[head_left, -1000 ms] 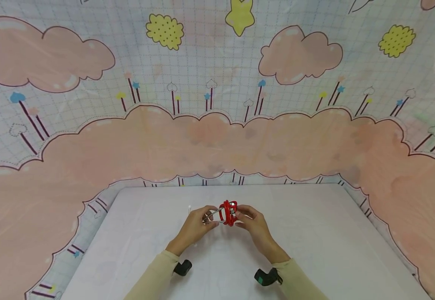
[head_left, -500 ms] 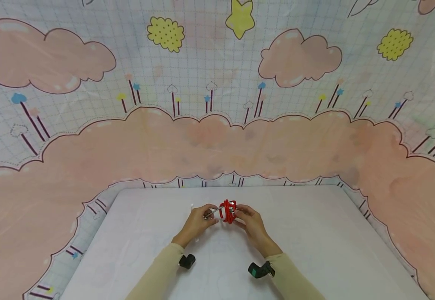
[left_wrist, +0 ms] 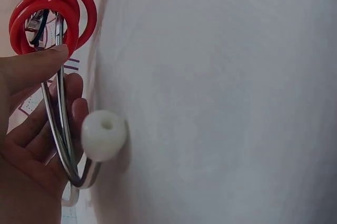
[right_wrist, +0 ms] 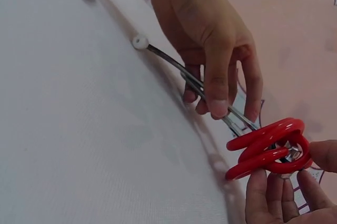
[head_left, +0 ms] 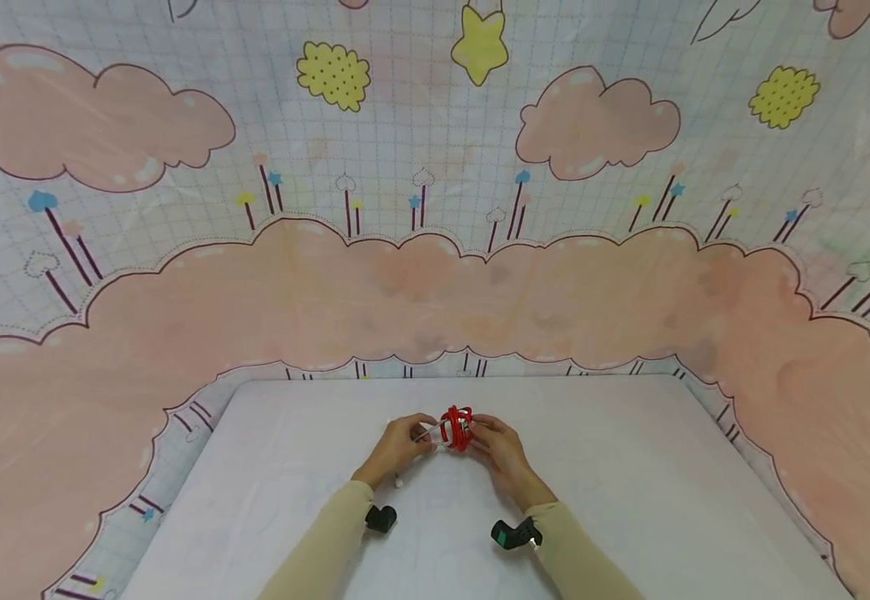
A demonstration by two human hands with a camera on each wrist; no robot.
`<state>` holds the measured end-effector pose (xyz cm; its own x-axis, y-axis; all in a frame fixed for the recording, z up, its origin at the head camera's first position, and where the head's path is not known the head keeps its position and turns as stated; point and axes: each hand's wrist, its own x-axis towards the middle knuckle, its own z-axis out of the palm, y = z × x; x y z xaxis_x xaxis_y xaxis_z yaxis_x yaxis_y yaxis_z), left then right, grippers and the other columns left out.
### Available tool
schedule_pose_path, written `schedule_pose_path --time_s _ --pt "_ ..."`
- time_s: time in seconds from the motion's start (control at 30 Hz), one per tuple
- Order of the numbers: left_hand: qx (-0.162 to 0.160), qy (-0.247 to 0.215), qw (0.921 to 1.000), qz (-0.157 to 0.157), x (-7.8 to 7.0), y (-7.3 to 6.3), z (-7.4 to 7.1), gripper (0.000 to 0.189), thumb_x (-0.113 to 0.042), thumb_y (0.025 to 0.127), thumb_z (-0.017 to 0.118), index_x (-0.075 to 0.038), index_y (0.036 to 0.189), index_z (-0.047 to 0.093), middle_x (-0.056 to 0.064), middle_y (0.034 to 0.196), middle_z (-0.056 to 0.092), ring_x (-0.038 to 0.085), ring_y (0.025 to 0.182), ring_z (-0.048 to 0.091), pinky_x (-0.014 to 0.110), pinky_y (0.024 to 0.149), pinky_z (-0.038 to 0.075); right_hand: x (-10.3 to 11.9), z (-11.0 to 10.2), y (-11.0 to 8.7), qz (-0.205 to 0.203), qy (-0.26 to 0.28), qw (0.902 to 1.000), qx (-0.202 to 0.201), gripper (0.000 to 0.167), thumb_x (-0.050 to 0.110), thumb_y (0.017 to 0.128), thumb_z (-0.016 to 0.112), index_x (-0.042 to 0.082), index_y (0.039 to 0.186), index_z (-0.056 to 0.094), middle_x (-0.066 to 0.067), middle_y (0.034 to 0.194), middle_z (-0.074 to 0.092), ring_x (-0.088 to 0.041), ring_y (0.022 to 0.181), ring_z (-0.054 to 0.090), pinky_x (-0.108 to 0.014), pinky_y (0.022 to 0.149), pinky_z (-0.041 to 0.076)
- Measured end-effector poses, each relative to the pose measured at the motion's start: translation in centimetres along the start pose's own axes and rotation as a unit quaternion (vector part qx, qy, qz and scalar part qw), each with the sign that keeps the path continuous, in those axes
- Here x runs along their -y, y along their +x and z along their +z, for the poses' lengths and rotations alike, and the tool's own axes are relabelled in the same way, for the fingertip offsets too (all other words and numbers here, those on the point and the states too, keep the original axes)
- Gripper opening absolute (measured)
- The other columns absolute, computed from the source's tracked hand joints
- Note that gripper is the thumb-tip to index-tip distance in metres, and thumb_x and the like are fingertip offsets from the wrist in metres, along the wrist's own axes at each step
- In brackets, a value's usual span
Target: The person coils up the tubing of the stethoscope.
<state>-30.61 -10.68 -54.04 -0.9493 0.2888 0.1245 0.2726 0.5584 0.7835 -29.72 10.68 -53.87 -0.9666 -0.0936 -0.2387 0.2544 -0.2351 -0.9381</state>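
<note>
Between the two hands is a stethoscope with its red tubing (head_left: 456, 429) wound into a tight coil. My left hand (head_left: 396, 450) holds the metal ear tubes (left_wrist: 62, 124), its thumb laid over them close to the coil. A white ear tip (left_wrist: 104, 135) points out past that hand, over the white surface. The right hand (head_left: 506, 454) grips the far end of the coil with thumb and fingertips, as the right wrist view shows. Inside the loops a shiny metal part (right_wrist: 293, 153) shows, mostly hidden by tubing.
Below the hands spreads a white table (head_left: 630, 483). A printed cloth (head_left: 480, 300) with clouds and stars stands behind it and runs down both sides. Each sleeve carries a black wrist camera (head_left: 381, 518).
The hands have drawn slightly closer together, still holding the stethoscope. One ear tip that stuck up beyond the left hand has sunk almost out of sight. The head view has tilted up slightly.
</note>
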Motion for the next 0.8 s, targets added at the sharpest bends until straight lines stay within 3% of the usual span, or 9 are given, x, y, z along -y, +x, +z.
schedule_pose_path --time_s 0.33,0.53,0.8 --pt "-0.005 -0.008 0.9999 0.005 0.4 0.1 0.1 0.029 -0.007 0.088 0.071 -0.006 0.116 0.066 0.011 0.103 0.072 0.021 0.095 0.068 0.041 0.088 0.054 -0.1 -0.1 0.6 0.012 -0.004 0.9997 -0.019 0.04 0.02 0.097 0.061 0.003 0.134 0.054 -0.01 0.125 0.06 -0.018 0.103 0.061 -0.034 0.095 0.053" --pt "-0.022 -0.007 0.9997 0.001 0.7 -0.2 -0.2 0.031 -0.011 0.088 0.071 -0.004 0.118 0.065 0.013 0.112 0.071 0.027 0.102 0.068 0.044 0.092 0.054 0.0 -0.5 0.4 0.005 -0.006 0.9997 -0.022 0.044 0.016 0.098 0.059 -0.001 0.138 0.049 -0.014 0.128 0.057 -0.02 0.107 0.062 -0.036 0.099 0.051" --pt "-0.062 0.004 0.998 0.012 0.8 -2.0 -1.1 0.033 -0.011 0.089 0.071 -0.002 0.12 0.065 0.015 0.118 0.068 0.031 0.108 0.065 0.046 0.093 0.053 -0.5 -1.7 -0.5 -0.012 -0.026 0.9992 -0.027 0.041 0.011 0.096 0.059 -0.005 0.133 0.051 -0.018 0.123 0.058 -0.019 0.1 0.061 -0.029 0.09 0.054"
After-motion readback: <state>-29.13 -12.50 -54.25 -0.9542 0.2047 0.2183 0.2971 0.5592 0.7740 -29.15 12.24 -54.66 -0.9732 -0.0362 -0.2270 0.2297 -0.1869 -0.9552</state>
